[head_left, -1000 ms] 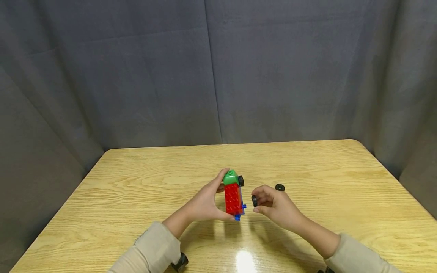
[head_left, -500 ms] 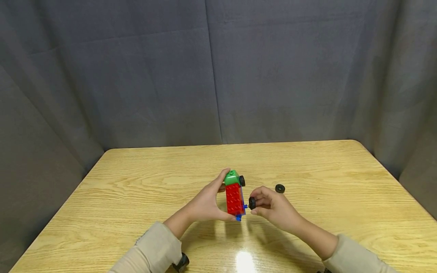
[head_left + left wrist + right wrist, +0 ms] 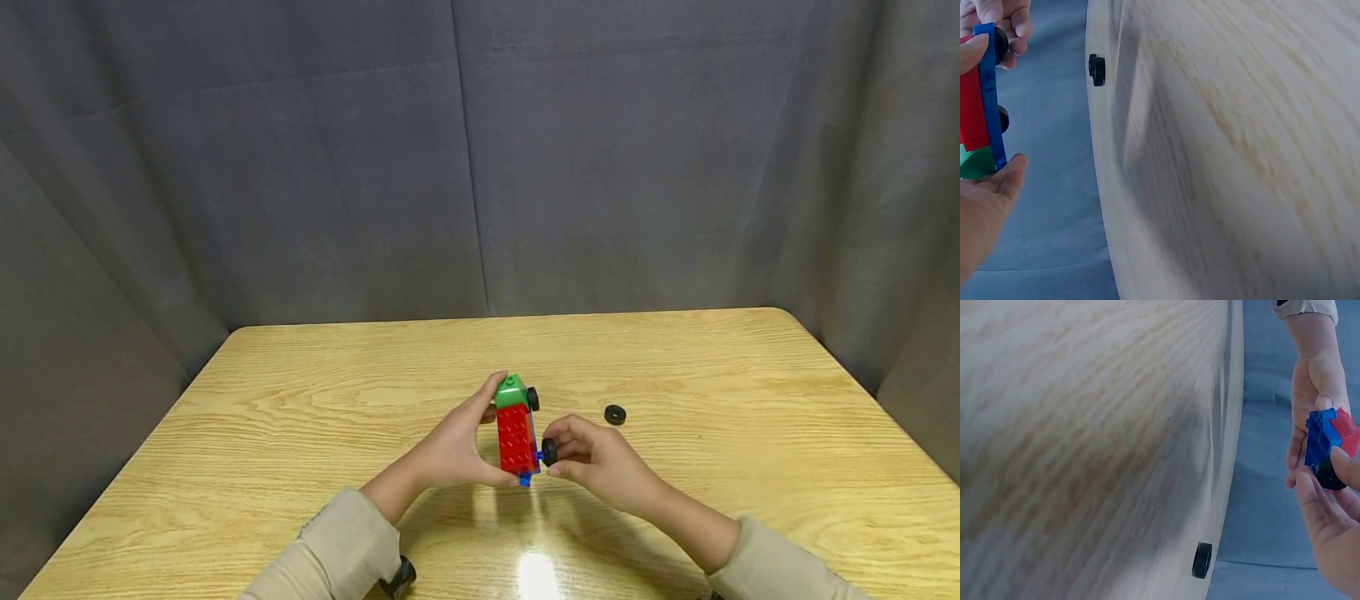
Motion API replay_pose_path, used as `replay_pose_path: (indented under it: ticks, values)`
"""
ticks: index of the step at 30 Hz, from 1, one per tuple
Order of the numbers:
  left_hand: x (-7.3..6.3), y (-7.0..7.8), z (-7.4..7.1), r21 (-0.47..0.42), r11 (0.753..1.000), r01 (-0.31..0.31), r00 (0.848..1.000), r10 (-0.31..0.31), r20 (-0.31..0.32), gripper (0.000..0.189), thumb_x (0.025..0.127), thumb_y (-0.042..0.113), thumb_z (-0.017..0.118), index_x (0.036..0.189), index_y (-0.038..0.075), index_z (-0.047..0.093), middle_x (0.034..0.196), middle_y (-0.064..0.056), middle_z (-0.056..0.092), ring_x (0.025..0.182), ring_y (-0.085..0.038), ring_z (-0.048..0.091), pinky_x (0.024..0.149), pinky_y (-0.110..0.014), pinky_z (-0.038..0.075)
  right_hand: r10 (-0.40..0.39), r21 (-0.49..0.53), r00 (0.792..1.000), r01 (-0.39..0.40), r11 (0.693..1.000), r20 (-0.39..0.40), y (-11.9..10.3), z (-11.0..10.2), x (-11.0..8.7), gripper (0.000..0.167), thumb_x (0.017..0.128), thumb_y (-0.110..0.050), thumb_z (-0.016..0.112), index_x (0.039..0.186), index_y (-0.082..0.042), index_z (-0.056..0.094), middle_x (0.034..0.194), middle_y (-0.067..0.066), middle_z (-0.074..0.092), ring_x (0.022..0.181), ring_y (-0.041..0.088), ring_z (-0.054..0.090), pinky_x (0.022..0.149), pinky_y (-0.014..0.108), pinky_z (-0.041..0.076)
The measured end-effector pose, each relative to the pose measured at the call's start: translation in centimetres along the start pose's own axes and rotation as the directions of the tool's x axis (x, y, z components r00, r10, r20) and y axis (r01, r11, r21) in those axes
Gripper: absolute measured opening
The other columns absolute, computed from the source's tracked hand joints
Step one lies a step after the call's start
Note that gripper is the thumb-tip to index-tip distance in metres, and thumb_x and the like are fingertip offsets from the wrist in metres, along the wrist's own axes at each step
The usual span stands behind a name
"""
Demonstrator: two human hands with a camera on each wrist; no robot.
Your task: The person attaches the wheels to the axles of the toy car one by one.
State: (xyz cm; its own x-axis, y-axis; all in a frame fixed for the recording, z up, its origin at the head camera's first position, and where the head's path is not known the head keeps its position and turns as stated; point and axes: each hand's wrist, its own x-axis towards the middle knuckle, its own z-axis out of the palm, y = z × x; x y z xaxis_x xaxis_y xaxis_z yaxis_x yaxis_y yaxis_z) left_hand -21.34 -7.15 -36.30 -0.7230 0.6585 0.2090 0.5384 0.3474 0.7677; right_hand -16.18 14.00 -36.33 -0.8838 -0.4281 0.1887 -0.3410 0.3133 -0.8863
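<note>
My left hand (image 3: 459, 443) grips a toy brick car (image 3: 516, 437) from its left side, thumb at the near end and fingers at the far end. The car has a red studded body, a green front and a blue base (image 3: 989, 94), held above the table. A black wheel (image 3: 533, 398) sits on its far right side. My right hand (image 3: 609, 460) pinches another black wheel (image 3: 550, 452) right at the blue axle stub on the near right side. In the right wrist view that wheel (image 3: 1330, 475) overlaps the blue base.
One loose black wheel (image 3: 615, 415) lies flat on the wooden table (image 3: 337, 375), beyond my right hand. Behind the table's far edge hangs a dark grey curtain (image 3: 337, 167). A black wrist device (image 3: 399, 577) shows below my left sleeve.
My right hand has moved left, bringing its wheel up to the car's axle stub. The car in my left hand has shifted slightly right.
</note>
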Motion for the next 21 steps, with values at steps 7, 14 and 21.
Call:
replay_pose_path:
  ticks: [7, 14, 21]
  values:
    - [0.05, -0.06, 0.05, 0.021, 1.0, -0.001, 1.0, 0.001, 0.0, 0.107, 0.056, 0.026, 0.08, 0.137, 0.026, 0.01, 0.122, -0.001, 0.04, 0.11, -0.019, 0.043, 0.091, -0.035, 0.036, -0.01, -0.01, 1.0, 0.01, 1.0, 0.011, -0.16, 0.05, -0.05, 0.028, 0.077, -0.002, 0.061, 0.102, 0.004, 0.05, 0.094, 0.013, 0.057, 0.082, 0.022, 0.058, 0.068, 0.024, 0.048]
    - [-0.03, 0.14, 0.07, 0.046, 0.999, 0.02, 1.0, -0.02, 0.0, 0.109, 0.055, 0.023, 0.08, 0.138, 0.025, 0.009, 0.124, -0.003, 0.038, 0.11, -0.021, 0.042, 0.091, -0.035, 0.036, 0.006, -0.007, 1.0, -0.006, 1.0, 0.003, -0.24, 0.32, -0.02, 0.025, 0.076, 0.0, 0.062, 0.099, 0.005, 0.052, 0.092, 0.013, 0.057, 0.078, 0.019, 0.058, 0.066, 0.024, 0.049]
    - [-0.13, 0.26, 0.14, 0.064, 0.998, 0.024, 0.999, -0.022, -0.033, 0.107, 0.05, 0.022, 0.081, 0.134, 0.032, 0.015, 0.118, 0.0, 0.039, 0.105, -0.019, 0.042, 0.087, -0.038, 0.038, -0.009, -0.011, 1.0, 0.009, 1.0, -0.013, -0.32, 0.6, 0.0, 0.023, 0.074, 0.003, 0.063, 0.094, 0.008, 0.055, 0.089, 0.015, 0.059, 0.076, 0.018, 0.06, 0.065, 0.023, 0.049]
